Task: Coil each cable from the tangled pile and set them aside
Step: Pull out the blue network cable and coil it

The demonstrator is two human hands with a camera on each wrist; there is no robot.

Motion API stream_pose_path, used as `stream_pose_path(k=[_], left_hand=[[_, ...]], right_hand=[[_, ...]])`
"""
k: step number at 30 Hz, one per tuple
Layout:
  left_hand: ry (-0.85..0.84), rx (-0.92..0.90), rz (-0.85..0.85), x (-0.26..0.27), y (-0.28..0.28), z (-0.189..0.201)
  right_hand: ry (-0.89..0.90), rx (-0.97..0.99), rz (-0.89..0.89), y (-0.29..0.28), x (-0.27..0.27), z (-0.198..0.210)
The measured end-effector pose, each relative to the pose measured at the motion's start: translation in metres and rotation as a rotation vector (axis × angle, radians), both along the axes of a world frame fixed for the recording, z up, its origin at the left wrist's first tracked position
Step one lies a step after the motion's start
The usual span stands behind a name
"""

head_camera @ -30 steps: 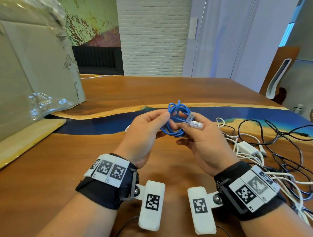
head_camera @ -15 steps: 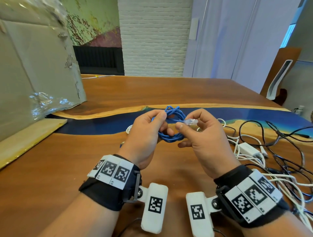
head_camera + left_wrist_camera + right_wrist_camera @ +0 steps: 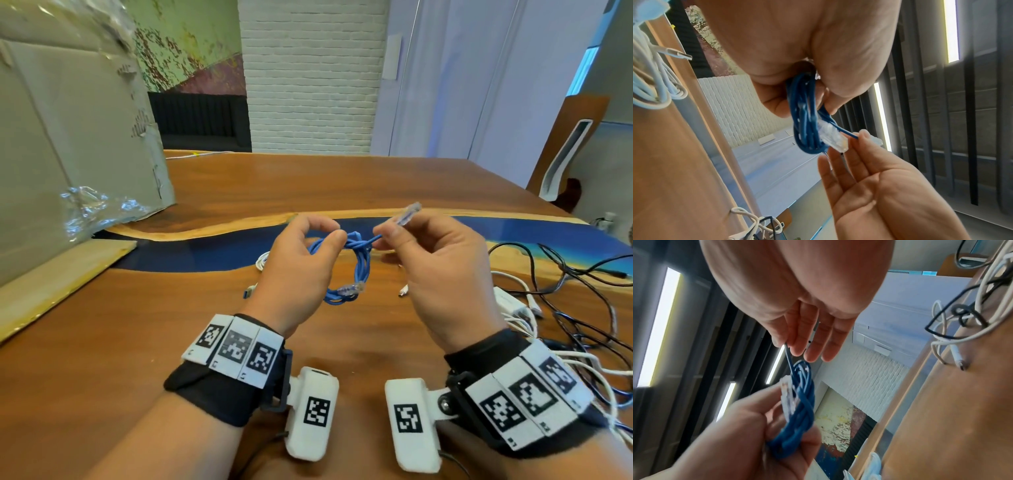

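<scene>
A blue network cable is wound into a small coil, held above the wooden table. My left hand grips the coil's top between thumb and fingers; the same coil hangs from that hand in the left wrist view. My right hand pinches the cable's free end just behind its clear plug, which points up and away. The tail runs taut from my right fingers to the coil. A second clear plug hangs at the coil's bottom.
A tangled pile of black and white cables with a white adapter lies on the table to the right. A coiled white cable lies behind my left hand. A large cardboard box stands at the left.
My right hand has pulled the plug end up and to the right, away from the coil, drawing the tail tight. My hands have moved apart and the coil now hangs lower.
</scene>
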State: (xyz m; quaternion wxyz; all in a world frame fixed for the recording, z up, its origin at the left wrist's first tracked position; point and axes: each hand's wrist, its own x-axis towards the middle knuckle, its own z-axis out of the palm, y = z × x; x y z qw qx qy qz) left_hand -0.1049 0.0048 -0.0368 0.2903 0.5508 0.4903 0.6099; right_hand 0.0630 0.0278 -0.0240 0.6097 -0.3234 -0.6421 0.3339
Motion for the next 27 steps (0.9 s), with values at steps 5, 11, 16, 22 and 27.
stream_pose_path(k=[5,11,16,22,27], left_hand=[[0.149,0.028,0.012,0.002,0.000,0.004],[0.247,0.043,0.024,0.000,-0.003,0.008],[0.255,0.056,-0.053,0.003,-0.008,0.010],[0.215,-0.016,-0.187,0.010,-0.014,0.013],[0.232,-0.033,-0.218,0.012,-0.016,0.011]], right_hand=[[0.134,-0.081,0.045,0.001,0.004,0.007],[0.160,-0.054,0.078,0.000,0.004,0.010],[0.252,-0.143,0.150,-0.001,0.005,0.013],[0.272,-0.348,0.174,0.008,0.010,0.008],[0.327,-0.561,0.267,0.011,0.011,0.004]])
